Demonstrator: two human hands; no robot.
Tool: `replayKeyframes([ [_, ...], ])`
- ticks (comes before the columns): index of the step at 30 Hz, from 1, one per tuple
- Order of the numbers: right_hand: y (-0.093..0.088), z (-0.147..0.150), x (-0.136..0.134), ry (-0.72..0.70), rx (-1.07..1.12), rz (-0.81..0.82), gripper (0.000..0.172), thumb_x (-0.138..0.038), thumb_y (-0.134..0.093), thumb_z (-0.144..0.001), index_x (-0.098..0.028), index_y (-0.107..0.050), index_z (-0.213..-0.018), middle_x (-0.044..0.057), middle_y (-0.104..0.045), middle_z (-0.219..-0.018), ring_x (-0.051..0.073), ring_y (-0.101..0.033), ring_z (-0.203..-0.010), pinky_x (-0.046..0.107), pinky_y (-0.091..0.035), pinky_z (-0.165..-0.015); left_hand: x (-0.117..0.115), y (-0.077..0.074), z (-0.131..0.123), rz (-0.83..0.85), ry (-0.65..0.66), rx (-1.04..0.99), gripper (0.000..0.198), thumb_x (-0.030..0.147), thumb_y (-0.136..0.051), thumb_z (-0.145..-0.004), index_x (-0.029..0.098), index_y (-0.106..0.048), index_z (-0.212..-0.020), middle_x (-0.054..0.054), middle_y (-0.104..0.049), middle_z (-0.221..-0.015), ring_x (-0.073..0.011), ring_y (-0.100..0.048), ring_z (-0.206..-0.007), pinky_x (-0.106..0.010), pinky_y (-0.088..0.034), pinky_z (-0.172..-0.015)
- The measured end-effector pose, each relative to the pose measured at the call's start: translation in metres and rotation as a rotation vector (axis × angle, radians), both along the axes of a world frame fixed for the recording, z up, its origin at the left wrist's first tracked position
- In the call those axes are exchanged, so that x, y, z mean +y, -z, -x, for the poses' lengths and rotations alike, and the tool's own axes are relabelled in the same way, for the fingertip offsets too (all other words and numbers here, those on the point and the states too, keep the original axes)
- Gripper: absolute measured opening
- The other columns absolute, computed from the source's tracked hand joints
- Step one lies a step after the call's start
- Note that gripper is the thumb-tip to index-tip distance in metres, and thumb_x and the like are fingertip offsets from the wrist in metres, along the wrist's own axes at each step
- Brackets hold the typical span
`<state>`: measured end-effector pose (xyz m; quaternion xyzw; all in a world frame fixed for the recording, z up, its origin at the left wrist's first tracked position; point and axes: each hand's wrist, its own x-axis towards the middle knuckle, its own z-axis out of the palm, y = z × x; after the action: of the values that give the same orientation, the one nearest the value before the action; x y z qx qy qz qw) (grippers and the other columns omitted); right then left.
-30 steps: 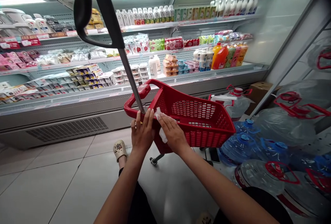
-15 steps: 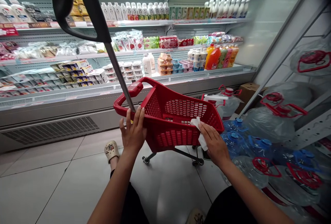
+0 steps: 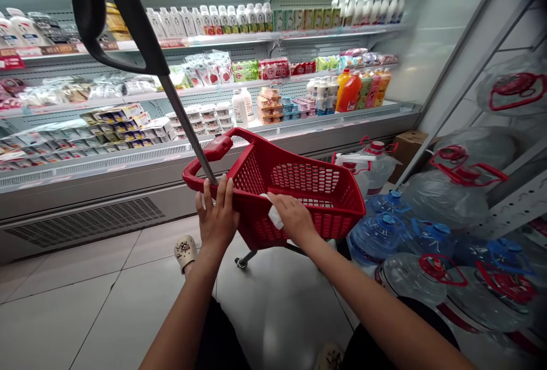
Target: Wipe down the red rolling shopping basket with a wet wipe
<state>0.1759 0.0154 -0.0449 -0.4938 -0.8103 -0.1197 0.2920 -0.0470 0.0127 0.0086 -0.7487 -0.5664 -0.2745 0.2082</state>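
So, from where I'm standing, that crumpled white sheet of soft tissue (image 3: 276, 219) is about halfway along the near rim of a red plastic, lattice-sided shopping cart (image 3: 284, 157). The bare right hand (image 3: 294, 219) has it: fingers together, slightly curled over the rim, tissue poking out on the left. Can't see the thumb. The bare left hand (image 3: 217, 219) is nearly flat, fingers spread and tips on the rim near the handle-end corner, nothing gripped that I can tell.

Handling-wise, I'd guess the tissue is near weightless, floppy and easy to tear, so bunch it under several fingers. The cart looks stiff, smooth and on wheels, so it'd probably roll; that rim or the red push bar (image 3: 219, 146) is where I'd steady it.

By that bar, a grey metal pole (image 3: 188, 127) slants up to a black loop handle (image 3: 132, 22). Past the far edge is a grey-fronted dairy chiller (image 3: 179, 196); blue plastic water jugs (image 3: 380, 239) crowd the right end.
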Motion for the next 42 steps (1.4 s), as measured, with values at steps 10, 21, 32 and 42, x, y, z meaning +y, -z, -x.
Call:
replayKeyframes([
  [10,0.041,-0.159,-0.042,0.214,-0.118,0.01,0.054,-0.005,-0.047,-0.09,-0.015,-0.056,-0.142,0.012,-0.07,-0.126,0.026,-0.063,-0.113,0.04,-0.047,-0.101,0.029,-0.009,0.011,0.046,-0.035,-0.027,0.086,0.017,-0.054,-0.084,0.016,-0.024,-0.165,-0.009,-0.022,-0.173,-0.0331,-0.004,-0.162,-0.062,0.011,-0.128],
  [21,0.035,-0.123,-0.058,0.237,-0.039,0.026,0.053,-0.006,-0.047,-0.09,-0.017,-0.056,-0.141,0.011,-0.072,-0.114,0.027,-0.065,-0.099,0.041,-0.05,-0.092,-0.006,0.049,-0.073,0.184,0.223,-0.026,0.094,0.027,-0.074,-0.081,0.037,-0.029,-0.163,-0.002,0.008,-0.176,-0.0415,0.005,-0.16,-0.061,-0.012,-0.129],
  [32,0.043,-0.096,-0.101,-0.17,-0.009,0.049,0.076,0.003,-0.04,-0.084,-0.016,-0.04,-0.158,0.012,-0.068,-0.133,0.022,-0.062,-0.123,0.041,-0.051,-0.11,0.022,0.038,-0.03,0.151,0.042,-0.017,0.058,0.034,-0.046,-0.102,0.023,-0.042,-0.158,-0.014,-0.013,-0.174,-0.0323,-0.017,-0.16,-0.062,-0.006,-0.129],
  [42,0.046,-0.097,-0.095,-0.375,-0.034,0.041,0.044,-0.005,-0.048,-0.092,-0.02,-0.065,-0.129,0.008,-0.074,-0.119,0.019,-0.067,-0.115,0.041,-0.05,-0.112,-0.026,0.042,-0.079,0.22,0.31,0.085,0.054,0.046,-0.041,-0.106,0.021,-0.05,-0.153,-0.008,-0.033,-0.169,-0.0244,-0.026,-0.159,-0.049,-0.019,-0.132],
])
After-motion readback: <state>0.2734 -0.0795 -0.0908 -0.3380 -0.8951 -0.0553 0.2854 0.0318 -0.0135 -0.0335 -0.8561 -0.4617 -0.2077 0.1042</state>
